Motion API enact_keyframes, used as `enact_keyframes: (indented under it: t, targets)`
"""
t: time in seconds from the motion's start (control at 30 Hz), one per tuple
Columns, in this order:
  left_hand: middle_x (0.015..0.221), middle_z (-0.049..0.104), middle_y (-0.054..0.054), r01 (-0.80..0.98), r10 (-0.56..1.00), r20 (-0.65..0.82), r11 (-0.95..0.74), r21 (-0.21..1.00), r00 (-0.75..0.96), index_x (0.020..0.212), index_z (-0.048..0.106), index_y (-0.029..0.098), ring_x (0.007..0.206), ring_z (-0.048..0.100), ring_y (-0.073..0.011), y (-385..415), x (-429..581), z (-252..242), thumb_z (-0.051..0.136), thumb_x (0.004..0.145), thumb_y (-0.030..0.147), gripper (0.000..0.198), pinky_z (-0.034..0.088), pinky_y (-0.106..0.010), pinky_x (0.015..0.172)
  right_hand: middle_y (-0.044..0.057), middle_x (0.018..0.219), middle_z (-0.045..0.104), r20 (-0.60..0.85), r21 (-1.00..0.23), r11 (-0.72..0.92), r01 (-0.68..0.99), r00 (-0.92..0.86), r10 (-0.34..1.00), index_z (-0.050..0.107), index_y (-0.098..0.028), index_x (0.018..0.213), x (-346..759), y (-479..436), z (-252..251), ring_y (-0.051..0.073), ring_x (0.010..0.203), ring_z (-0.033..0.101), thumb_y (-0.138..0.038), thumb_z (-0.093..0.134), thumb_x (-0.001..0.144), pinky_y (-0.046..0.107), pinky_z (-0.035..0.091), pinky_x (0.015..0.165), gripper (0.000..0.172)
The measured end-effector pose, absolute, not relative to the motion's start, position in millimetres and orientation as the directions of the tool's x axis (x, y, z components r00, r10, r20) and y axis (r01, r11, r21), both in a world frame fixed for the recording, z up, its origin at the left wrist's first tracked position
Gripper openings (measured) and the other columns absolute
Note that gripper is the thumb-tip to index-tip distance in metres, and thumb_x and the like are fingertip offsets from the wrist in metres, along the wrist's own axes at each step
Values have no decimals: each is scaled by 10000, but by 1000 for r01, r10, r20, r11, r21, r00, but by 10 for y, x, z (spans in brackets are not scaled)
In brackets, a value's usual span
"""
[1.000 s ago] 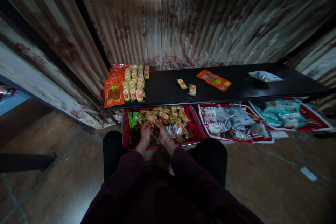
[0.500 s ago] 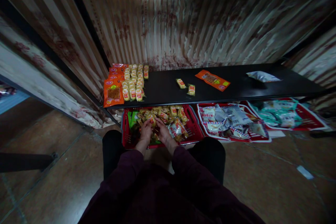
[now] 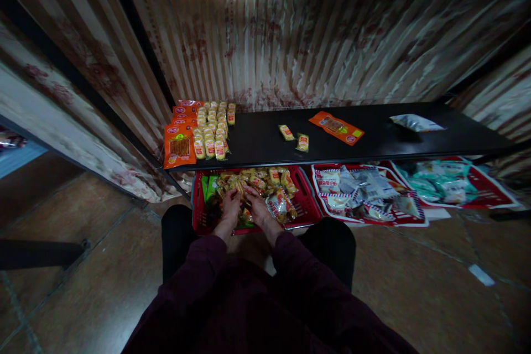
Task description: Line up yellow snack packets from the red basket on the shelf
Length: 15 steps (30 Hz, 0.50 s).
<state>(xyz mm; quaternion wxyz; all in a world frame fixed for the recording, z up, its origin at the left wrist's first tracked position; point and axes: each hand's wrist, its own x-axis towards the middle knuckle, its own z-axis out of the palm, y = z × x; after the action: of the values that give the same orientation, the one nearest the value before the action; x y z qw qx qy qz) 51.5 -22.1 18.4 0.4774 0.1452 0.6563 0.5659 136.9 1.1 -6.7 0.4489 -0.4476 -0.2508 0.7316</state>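
My left hand [image 3: 231,207] and my right hand [image 3: 257,208] are close together over the left red basket [image 3: 309,204]. Between their fingertips is a small yellow wrapped snack, and both hands are closed on it. Under and around them lie more yellow wrapped snacks [image 3: 274,176], a white and red packet [image 3: 280,204] and a green packet [image 3: 211,185]. On the black shelf [image 3: 257,135] above, rows of yellow snacks [image 3: 209,147] stand beside orange packets [image 3: 179,146] at the left end.
Two loose yellow snacks [image 3: 286,133], an orange packet [image 3: 337,127] and a silvery packet [image 3: 416,123] lie farther right on the shelf. Below are a basket of white packets [image 3: 375,185] and one of teal packets [image 3: 450,180]. A black post [image 3: 143,38] rises at left.
The snack between my fingers has turned slightly, and its red label no longer shows. My hands have hardly moved.
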Motion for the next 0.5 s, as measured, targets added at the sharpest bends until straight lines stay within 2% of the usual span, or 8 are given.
enact_keyframes:
  t: [0.17, 0.33, 0.5]
  targets:
    - [914, 670, -65, -363, 729, -466, 312, 878, -501, 891, 630, 152, 751, 602, -131, -230, 502, 183, 632, 720, 181, 174, 456, -223, 634, 4, 991, 707, -392, -801, -433, -413, -184, 901, 693, -242, 874, 1366, 9, -57, 177, 883, 629, -245, 743, 560, 247, 491, 654, 317]
    - [927, 663, -73, -360, 728, -460, 306, 881, -508, 891, 629, 148, 728, 593, -124, -238, 482, 165, 615, 725, 177, 169, 445, -220, 605, -2, 939, 713, -405, -796, -447, -409, -191, 894, 706, -242, 881, 1355, 3, -31, 162, 826, 637, -264, 759, 551, 253, 499, 679, 334]
    - [876, 663, -56, -369, 718, -463, 300, 880, -520, 884, 635, 152, 695, 578, -112, -231, 452, 113, 622, 714, 201, 177, 440, -212, 604, -5, 965, 712, -322, -866, -354, -353, -148, 935, 722, -240, 864, 1306, -11, -14, 166, 898, 635, -251, 752, 556, 270, 502, 783, 310]
